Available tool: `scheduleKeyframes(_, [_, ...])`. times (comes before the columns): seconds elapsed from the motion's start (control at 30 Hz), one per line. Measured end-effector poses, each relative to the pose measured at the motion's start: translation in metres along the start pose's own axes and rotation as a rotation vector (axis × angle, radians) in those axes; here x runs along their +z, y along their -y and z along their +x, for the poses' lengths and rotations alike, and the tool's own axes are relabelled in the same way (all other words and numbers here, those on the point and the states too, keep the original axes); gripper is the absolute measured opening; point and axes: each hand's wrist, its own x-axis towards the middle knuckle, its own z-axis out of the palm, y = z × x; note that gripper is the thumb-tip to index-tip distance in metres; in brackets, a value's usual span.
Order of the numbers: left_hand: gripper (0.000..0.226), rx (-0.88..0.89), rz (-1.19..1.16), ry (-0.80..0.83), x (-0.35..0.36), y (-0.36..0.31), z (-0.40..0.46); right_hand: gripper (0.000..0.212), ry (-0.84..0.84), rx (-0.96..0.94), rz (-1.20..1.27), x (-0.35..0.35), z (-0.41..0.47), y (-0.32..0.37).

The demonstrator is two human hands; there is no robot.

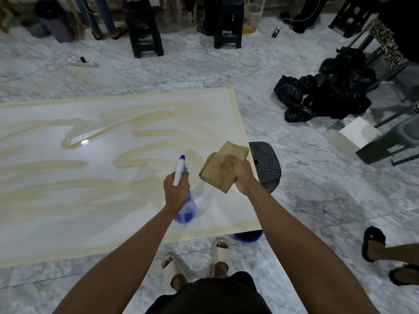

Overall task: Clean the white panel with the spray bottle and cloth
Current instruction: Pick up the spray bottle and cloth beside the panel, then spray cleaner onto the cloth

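Tan smears streak the white panel (68,200), which lies flat and fills the view from nine o'clock to the centre, edged in a cream border. The left hand (175,191), just below centre, has its grip curled round the neck of the spray bottle (184,209); the white nozzle points toward twelve o'clock and the blue liquid body hangs just above the panel. The right hand (243,175), beside it at three o'clock, clenches a folded brown cloth (221,168), held over the panel's right edge. A dark perforated stool (266,164) stands just beyond that edge. Black bags (328,96) lie on the marble floor (317,200) at two o'clock. Cream sandals (220,252) show at six o'clock.
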Motion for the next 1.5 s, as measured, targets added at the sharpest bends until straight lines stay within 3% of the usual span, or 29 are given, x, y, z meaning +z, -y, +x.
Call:
scheduleKeyframes(0.17, [0.041,0.042,0.168,0.032,-0.018,-0.002,0.012,0.032,0.112,0.065,0.024,0.007,0.002,0.005])
scheduleKeyframes(0.27, [0.032,0.003,0.201,0.039,-0.029,-0.015,0.018,0.04,0.147,0.074,0.059,0.012,0.001,0.009])
scheduleKeyframes(0.4, [0.016,0.054,0.117,0.096,-0.044,-0.042,0.019,0.043,0.224,0.041,0.096,0.028,-0.005,0.02])
scheduleKeyframes(0.57, [0.035,0.183,0.016,0.214,-0.056,-0.073,0.024,0.058,0.223,-0.025,0.101,0.051,-0.004,0.037])
scheduleKeyframes(0.83, [0.044,0.15,0.074,0.397,-0.073,-0.111,0.045,0.057,0.28,-0.162,0.109,0.075,-0.002,0.076])
scheduleKeyframes(0.93, [0.043,0.168,0.146,0.428,-0.075,-0.121,0.048,0.047,0.287,-0.164,0.098,0.085,-0.003,0.085])
scheduleKeyframes(1.33, [0.061,0.183,0.231,0.416,-0.087,-0.13,0.061,0.052,0.305,-0.127,0.138,0.113,-0.005,0.076])
scheduleKeyframes(1.5, [0.044,0.178,0.267,0.433,-0.097,-0.134,0.063,0.062,0.269,-0.126,0.208,0.125,-0.006,0.071])
